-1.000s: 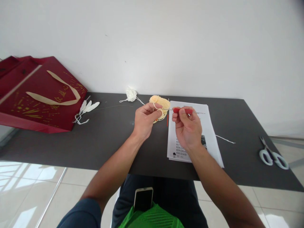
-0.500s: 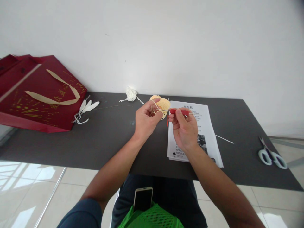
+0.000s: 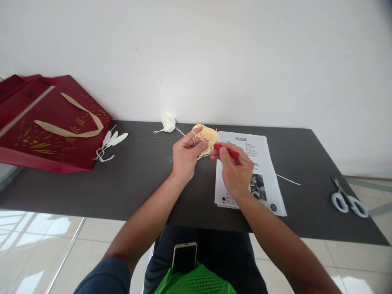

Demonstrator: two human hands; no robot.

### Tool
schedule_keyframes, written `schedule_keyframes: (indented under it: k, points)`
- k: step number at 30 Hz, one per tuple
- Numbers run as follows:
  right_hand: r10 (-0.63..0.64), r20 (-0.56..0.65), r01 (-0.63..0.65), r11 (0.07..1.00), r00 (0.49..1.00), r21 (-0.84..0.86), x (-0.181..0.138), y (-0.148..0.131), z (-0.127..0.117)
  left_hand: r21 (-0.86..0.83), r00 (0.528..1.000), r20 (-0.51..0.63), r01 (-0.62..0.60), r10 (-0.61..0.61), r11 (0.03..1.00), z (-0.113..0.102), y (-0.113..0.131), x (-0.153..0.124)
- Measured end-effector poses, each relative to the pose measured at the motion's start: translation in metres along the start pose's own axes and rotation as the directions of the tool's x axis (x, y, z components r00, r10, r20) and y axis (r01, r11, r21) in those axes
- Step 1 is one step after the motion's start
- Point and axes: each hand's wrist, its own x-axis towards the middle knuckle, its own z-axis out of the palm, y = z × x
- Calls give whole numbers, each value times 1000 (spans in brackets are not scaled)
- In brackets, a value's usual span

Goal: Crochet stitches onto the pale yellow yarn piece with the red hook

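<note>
Your right hand [image 3: 234, 171] has its grip closed around the red-handled hook [image 3: 231, 152], thumb against the handle; the thin metal shaft runs out behind over the printed sheets [image 3: 220, 179], and the front end points toward your left fingers. Your left hand [image 3: 186, 153] has its grip partly curled, index finger stretched out apart from the thumb, holding a pale strand [image 3: 202, 139]. Contact between hook tip and strand: too small to tell. Both hands are raised over the counter [image 3: 143, 183], close together. Pale yellow yarn [image 3: 206, 132] lies just beyond them, partly hidden by your fingers. White yarn [image 3: 168, 122] sits farther left, near the wall. Scissors [image 3: 349, 199] lie well apart at right, blades parted slightly. White pieces [image 3: 113, 139] lie beside the dark red bag [image 3: 55, 126] at left.
</note>
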Motion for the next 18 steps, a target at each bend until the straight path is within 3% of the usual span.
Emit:
schedule_keyframes:
  k: [4,6,8,13,18]
  points:
    - [-291,128,313,927,948,-206,-9,1,-4,-129,991,0,129,-130,983,-2,0,3]
    - [-346,179,380,900,921,-214,-9,1,-6,-180,985,25,173,-171,968,-4,1,5]
    - [-305,188,338,925,933,-172,-6,1,-8,-206,978,52,210,-204,956,-4,2,6]
    - [-81,101,80,997,992,19,2,0,-6,-186,974,74,225,-215,956,-3,5,5]
    - [22,50,-26,995,999,92,6,1,-4,-32,999,23,37,-37,999,-1,3,3]
